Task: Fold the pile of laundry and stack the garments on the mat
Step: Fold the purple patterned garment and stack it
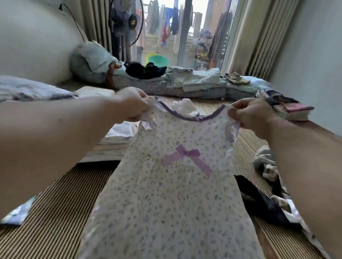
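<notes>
A small white dress [176, 187] with a tiny floral print, purple neck trim and a purple bow hangs spread out in front of me. My left hand [132, 106] pinches its left shoulder and my right hand [250, 114] pinches its right shoulder, holding it up above the striped mat [63, 199]. A stack of folded white garments [113, 142] lies on the mat behind the dress, to the left. Unfolded dark and light laundry [268, 194] lies heaped on the mat at the right, partly hidden by my right arm.
A row of folded bedding and clothes [187, 81] runs across the far side before the balcony door. Folded dark and pink items [291, 109] sit at the right by the wall. A fan [127, 19] stands back left; pillows [28, 91] lie left.
</notes>
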Demonstrator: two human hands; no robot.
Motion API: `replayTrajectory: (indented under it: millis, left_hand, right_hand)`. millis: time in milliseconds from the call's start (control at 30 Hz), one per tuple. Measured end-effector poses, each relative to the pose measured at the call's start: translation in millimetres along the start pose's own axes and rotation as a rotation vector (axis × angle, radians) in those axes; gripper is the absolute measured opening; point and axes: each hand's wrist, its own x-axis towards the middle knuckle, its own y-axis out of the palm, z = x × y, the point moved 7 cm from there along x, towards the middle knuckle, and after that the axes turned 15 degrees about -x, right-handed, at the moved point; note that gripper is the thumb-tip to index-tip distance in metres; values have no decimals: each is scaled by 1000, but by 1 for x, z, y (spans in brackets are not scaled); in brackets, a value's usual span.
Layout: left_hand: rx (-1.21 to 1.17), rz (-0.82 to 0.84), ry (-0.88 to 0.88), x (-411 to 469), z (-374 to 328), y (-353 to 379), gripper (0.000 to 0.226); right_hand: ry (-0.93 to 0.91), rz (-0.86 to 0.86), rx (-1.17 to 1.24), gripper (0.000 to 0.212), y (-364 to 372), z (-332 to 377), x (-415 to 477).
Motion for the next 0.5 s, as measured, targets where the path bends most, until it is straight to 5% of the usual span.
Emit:
replayTrajectory:
  millis: [267,500]
  left_hand:
    - [283,-7,41,20,80,40,13]
    - [716,315,295,-59,125,54,17]
  right_hand:
    - [30,24,-239,11,71,-78,10]
    - [-111,125,-448,26,80,-91,-91]
